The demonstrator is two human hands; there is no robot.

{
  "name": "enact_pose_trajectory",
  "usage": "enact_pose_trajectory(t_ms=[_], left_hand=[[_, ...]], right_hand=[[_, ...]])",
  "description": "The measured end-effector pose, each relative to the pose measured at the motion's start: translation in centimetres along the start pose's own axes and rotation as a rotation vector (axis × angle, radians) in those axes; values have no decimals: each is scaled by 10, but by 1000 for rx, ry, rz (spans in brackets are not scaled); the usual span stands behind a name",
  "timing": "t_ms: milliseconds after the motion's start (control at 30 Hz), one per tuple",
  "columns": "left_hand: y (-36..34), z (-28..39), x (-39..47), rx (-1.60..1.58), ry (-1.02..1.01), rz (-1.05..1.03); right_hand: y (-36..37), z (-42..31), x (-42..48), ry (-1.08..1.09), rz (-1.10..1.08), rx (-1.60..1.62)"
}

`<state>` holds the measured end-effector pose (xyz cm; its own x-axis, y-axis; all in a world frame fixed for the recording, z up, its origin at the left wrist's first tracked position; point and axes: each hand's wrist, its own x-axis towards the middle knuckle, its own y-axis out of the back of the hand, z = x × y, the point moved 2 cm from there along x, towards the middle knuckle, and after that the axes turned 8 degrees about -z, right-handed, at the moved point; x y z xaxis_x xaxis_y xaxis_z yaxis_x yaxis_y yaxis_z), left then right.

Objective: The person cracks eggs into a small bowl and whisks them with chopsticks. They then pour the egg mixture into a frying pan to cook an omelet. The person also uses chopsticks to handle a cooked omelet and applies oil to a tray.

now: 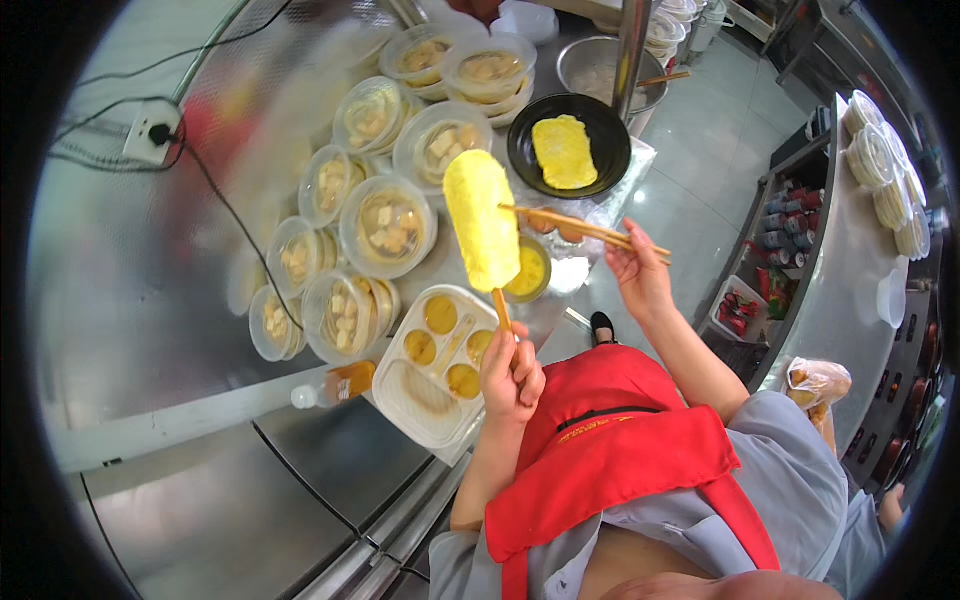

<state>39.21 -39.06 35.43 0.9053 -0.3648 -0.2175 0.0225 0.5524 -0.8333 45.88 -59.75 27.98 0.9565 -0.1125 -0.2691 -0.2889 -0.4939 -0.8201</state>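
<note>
My left hand (514, 371) grips a wooden handle (502, 309) that runs up under a long yellow slab of what looks like cooked egg (481, 221). The slab hides whatever is at the handle's upper end. In my right hand (641, 270) is a pair of wooden chopsticks (585, 226), their tips against the slab's right edge. Below the slab, partly covered by it, stands a cup of yellow liquid (531, 271). A black round dish (519, 166) holds another yellow egg piece (564, 152). Brown eggs (570, 234) lie partly behind the chopsticks.
A white compartment tray (386, 367) with several round yellow portions sits near my left hand, beside a bottle (345, 383). Several clear food bowls (388, 225) crowd the metal counter. A black cord (225, 199) crosses it. A metal bowl (574, 64) stands beyond the black dish.
</note>
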Motion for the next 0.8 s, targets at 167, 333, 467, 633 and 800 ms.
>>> enact_pose_trajectory(t_ms=[167, 333, 467, 633, 800], left_hand=[[-16, -21, 80, 226, 141, 50], [-29, -39, 135, 347, 178, 96], [21, -49, 172, 1385, 107, 234], [-6, -18, 167, 2019, 204, 235], [-32, 4, 158, 2010, 179, 289]], right_hand=[[28, -75, 37, 191, 61, -128], [36, -119, 74, 282, 68, -202], [31, -127, 101, 365, 83, -471], [43, -107, 136, 380, 48, -794], [35, -109, 133, 400, -17, -970]])
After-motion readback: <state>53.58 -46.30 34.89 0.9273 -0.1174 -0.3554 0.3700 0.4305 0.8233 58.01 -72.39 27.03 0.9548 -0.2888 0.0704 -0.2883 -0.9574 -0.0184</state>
